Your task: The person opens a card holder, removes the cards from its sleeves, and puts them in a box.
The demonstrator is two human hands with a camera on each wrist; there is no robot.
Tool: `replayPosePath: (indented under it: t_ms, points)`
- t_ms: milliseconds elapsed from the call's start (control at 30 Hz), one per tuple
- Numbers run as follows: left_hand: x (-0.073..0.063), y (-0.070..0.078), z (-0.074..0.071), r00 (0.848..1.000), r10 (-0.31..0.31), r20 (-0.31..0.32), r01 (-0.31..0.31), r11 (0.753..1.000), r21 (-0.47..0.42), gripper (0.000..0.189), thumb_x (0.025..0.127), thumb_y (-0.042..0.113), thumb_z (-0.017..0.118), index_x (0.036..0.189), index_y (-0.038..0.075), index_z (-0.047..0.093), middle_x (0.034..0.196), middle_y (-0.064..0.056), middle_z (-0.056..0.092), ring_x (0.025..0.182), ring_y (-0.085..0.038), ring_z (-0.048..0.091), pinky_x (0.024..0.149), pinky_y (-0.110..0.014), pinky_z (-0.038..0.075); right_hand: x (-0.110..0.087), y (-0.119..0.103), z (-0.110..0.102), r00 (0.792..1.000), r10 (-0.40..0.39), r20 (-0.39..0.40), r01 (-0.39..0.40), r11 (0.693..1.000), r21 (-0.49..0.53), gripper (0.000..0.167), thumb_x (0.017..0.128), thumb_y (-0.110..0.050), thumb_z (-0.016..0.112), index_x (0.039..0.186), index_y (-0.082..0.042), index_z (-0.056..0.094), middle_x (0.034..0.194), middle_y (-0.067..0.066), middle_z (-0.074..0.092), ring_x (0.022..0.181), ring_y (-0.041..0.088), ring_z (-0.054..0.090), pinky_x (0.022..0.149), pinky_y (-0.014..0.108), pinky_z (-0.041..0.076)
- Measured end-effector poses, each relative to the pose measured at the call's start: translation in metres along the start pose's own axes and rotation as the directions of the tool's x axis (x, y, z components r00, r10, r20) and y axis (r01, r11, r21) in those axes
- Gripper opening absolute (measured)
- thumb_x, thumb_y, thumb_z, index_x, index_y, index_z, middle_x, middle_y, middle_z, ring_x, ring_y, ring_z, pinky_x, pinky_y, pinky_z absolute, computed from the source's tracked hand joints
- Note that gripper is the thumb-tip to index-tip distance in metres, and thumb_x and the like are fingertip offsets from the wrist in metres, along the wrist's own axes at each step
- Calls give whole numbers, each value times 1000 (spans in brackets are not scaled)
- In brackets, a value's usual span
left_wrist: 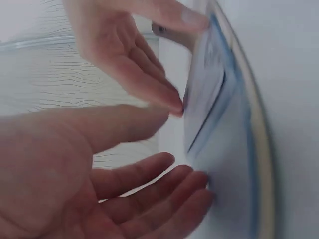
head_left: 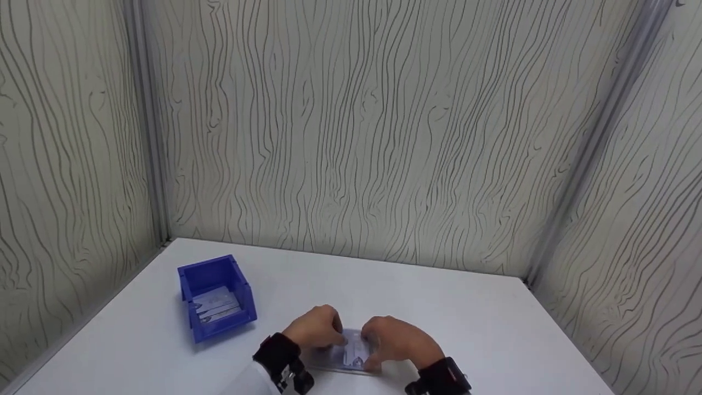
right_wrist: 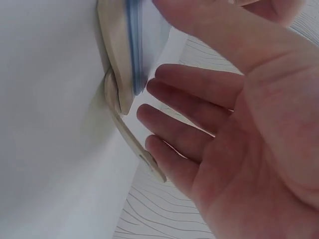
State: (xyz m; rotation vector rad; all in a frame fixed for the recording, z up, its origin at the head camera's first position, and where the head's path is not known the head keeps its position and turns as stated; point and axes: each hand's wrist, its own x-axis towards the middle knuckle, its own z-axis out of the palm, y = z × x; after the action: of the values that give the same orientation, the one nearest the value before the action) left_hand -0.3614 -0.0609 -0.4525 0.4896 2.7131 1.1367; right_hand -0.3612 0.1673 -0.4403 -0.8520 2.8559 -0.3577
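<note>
A white printed card lies over a flat, clear bluish sheet near the table's front edge. Beneath the sheet is a thicker beige layer. From the right, my right hand spans the card, its thumb at the near edge and fingertips at the far edge. My left hand is at the left part of the sheet, thumb apart from the loosely bent fingers and nothing gripped between them. In the right wrist view, a beige strip with a small hole sticks out by the beige layer.
A blue open-front bin stands at the left of the white table, with several printed cards inside. Wood-grain patterned panels enclose the table at the back and both sides.
</note>
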Motion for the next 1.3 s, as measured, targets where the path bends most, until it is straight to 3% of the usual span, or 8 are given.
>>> replayPosePath:
  t_ms: [133,333,433,633,833,1067,1300]
  points:
    - [1,-5,5,998,-53,32,57,985,-165,6,90,8,80,87,3,79,72,-6,75,59,-10,65,58,-24,57,3,1,3,999,48,20,-48,999,3,52,76,-30,98,121,-12,81,115,-3,79,98,6,65,98,39,60]
    - [1,-9,5,997,-71,26,76,965,-251,7,88,3,75,89,-1,81,74,-11,79,56,-7,66,59,-23,61,3,-2,3,999,51,8,-51,998,-21,53,77,-28,97,124,-10,81,122,1,81,110,16,73,103,43,60]
    - [1,-8,5,997,-76,14,77,962,-261,8,85,2,74,87,-2,81,72,-11,78,55,-8,65,58,-23,60,3,-5,2,997,72,3,-72,997,-26,54,78,-28,97,126,-10,80,131,4,80,125,26,73,111,48,58]
    - [2,-8,9,997,-76,4,74,961,-266,7,80,2,74,83,-1,80,65,-4,74,54,-8,64,55,-20,55,5,-6,6,995,93,17,-93,996,-12,52,81,-27,96,128,-11,80,141,1,76,138,33,67,117,52,53]
    - [2,-13,10,997,-81,-15,73,958,-278,8,81,3,75,84,0,83,66,-5,76,54,-7,65,55,-20,56,6,-8,9,999,44,22,-43,998,-46,53,84,-30,93,132,-14,79,144,1,75,137,31,68,116,50,54]
    - [3,-13,10,995,-103,-11,95,950,-297,8,82,2,77,88,0,83,69,-5,77,58,-8,67,60,-22,59,6,-9,12,994,-105,19,106,986,-125,50,87,-26,90,135,-18,77,148,3,72,135,23,70,113,41,58]
    - [2,-12,11,996,-90,-13,83,957,-276,8,80,2,77,85,2,83,64,-1,73,56,-8,63,58,-21,55,6,-10,12,997,-71,41,75,993,-87,55,89,-26,90,141,-19,74,153,2,68,137,23,69,113,41,57]
